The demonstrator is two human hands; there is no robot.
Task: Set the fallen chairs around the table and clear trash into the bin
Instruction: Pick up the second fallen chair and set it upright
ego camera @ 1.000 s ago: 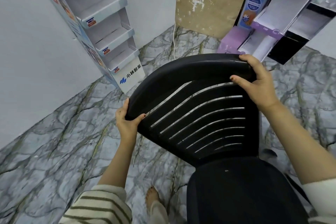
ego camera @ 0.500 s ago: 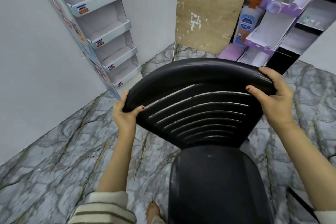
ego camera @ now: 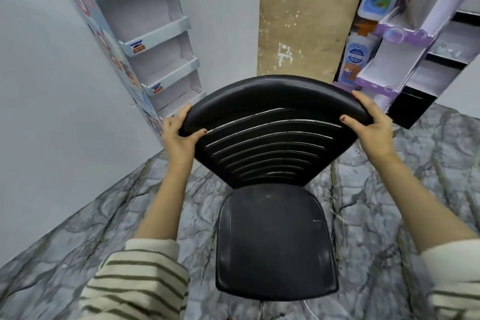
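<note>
Head view. Black plastic chair point(ego camera: 275, 236) upright at centre frame, seat toward the camera, over a grey marbled floor point(ego camera: 78, 241); legs hidden beneath the seat. Fan-shaped backrest point(ego camera: 272, 96), cut with curved horizontal slots under a smooth, rounded top rail. Seat squarish with rounded corners, matte, lightly scuffed.

Left grip point(ego camera: 176, 135) curled round the rail's left corner, thumb on the near face. Right grip point(ego camera: 374, 127) wrapped round the right corner the same way. Cream sleeves point(ego camera: 135, 280) with olive stripes, ending at mid-forearm.

Straight beyond the backrest, a rough brown panel point(ego camera: 298, 21) with flaking white patches. To the left, a white cardboard shelf stand point(ego camera: 155, 41), 4 tiers in view, small labels on the lips, set against a pale wall point(ego camera: 39, 86). To the right, a purple-trimmed cardboard display point(ego camera: 389, 34) with 2 blue-labelled bottles point(ego camera: 355, 57) at its near side; printed or real, cannot tell. Stand, panel and display close in ahead of the chair on 3 sides.
</note>
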